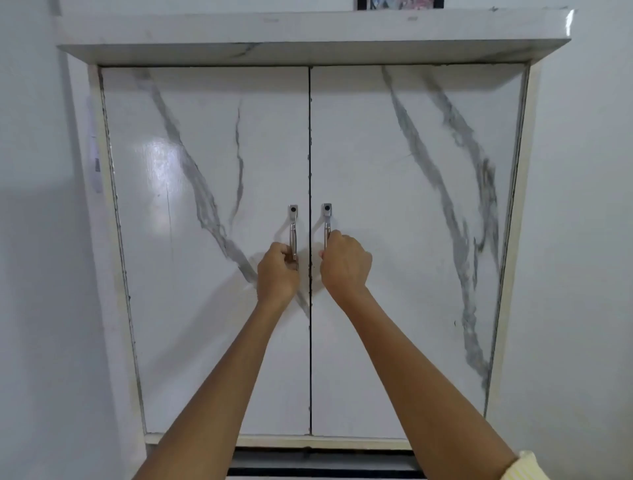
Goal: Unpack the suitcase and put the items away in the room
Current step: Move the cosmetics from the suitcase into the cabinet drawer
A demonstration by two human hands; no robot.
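A built-in cupboard fills the view, with two white marble-patterned doors, a left door (205,240) and a right door (411,240), both closed and meeting at a dark centre seam. Each door carries a vertical metal handle beside the seam. My left hand (276,275) is closed around the left handle (293,226). The right handle (326,219) is gripped by my right hand (345,265). Both arms reach straight forward. No suitcase or packed item is in view.
A white ledge (308,48) juts out above the doors, and the bottom edge of a framed picture (399,4) shows above it. White walls flank the cupboard on both sides. A dark gap (322,460) runs below the doors.
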